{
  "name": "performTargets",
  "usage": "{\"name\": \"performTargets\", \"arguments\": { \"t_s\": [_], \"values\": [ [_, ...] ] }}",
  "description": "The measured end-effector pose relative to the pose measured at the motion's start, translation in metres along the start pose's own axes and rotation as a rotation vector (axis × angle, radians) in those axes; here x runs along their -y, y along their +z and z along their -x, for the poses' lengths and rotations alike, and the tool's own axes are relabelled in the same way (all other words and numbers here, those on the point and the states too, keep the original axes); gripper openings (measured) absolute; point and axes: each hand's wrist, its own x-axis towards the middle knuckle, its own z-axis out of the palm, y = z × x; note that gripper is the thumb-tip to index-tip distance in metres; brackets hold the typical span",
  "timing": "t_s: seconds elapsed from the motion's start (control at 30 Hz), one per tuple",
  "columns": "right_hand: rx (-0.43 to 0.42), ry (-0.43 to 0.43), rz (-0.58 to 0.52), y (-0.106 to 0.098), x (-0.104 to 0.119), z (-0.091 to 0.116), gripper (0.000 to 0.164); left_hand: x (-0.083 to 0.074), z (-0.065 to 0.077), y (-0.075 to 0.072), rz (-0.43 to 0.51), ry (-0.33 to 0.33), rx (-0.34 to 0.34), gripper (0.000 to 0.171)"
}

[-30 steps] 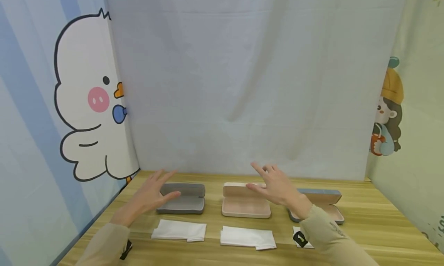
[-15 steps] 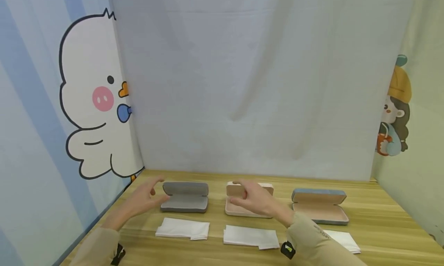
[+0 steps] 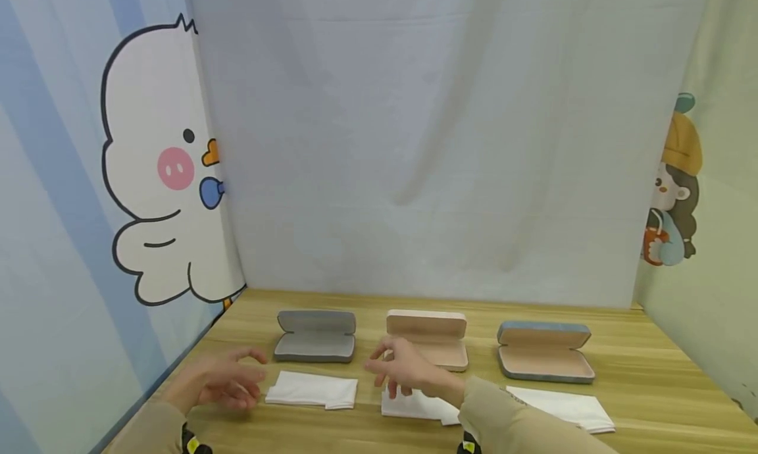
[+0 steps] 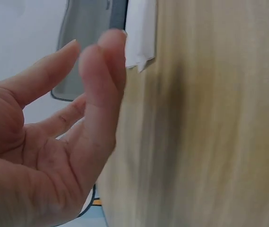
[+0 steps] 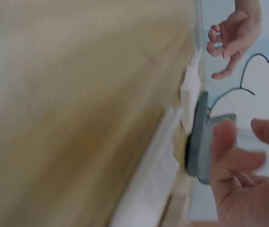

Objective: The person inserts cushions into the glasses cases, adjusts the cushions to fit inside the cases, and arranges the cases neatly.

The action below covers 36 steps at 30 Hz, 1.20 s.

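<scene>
A pale grey backdrop [image 3: 414, 138] hangs from 10 o'clock through 12 to 2 in the head view. At 9 o'clock a blue-striped curtain [image 3: 47, 256] carries a printed white bird [image 3: 148, 112], and at 3 o'clock a pale green curtain [image 3: 728, 243] shows a printed figure [image 3: 675, 197] in an orange hat. The wood-grain counter [image 3: 663, 375] fills the span from 4 to 8 o'clock. Two beige sleeves reach in, the right sleeve [image 3: 521, 421] at 5 o'clock and the left sleeve [image 3: 148, 434] at 7.

The hands are well apart from each other, fingers loosely bent and thumbs away from them. The left hand [image 3: 227, 378], between 7 and 8, hovers above the counter just beside the left cloth. The right hand [image 3: 403, 368], near 6, is over the middle cloth and hides a corner of the pale pink case.

Three cases stand with lids raised: the grey case [image 3: 315, 343] at 7, the pale pink case [image 3: 438, 329] between 5 and 6, the blue case [image 3: 545, 360] near 4. On each one's 6 o'clock side lies a folded white cloth: left cloth [image 3: 308, 389], middle cloth [image 3: 414, 408], right cloth [image 3: 574, 411], the last partly behind the right sleeve. Smallest, a black band with a yellow mark shows at each wrist
</scene>
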Motion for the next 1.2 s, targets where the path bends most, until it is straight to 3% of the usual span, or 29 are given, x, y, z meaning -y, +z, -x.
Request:
{"name": "performTargets", "arguments": {
  "t_s": [0.27,0.47,0.67,0.97,1.2],
  "values": [
    [-0.017,0.164,-0.21,0.037,-0.002,0.002,0.019,0.015,-0.008,0.012,0.084,-0.003,0.069,0.053],
    [-0.048,0.188,-0.219,0.051,-0.003,-0.001,0.02,0.017,-0.012,0.024,0.106,-0.006,0.048,0.046],
    [-0.098,0.204,-0.198,0.058,-0.002,-0.006,0.022,0.011,-0.014,0.032,0.127,-0.003,-0.019,0.038],
    [-0.117,0.201,-0.154,0.07,0.001,-0.013,0.012,0.008,-0.018,0.05,0.095,-0.045,-0.223,0.02],
    [-0.067,0.205,-0.192,0.065,-0.001,-0.017,0.009,0.004,-0.023,0.052,0.089,-0.087,-0.266,0.018]
  ]
}}
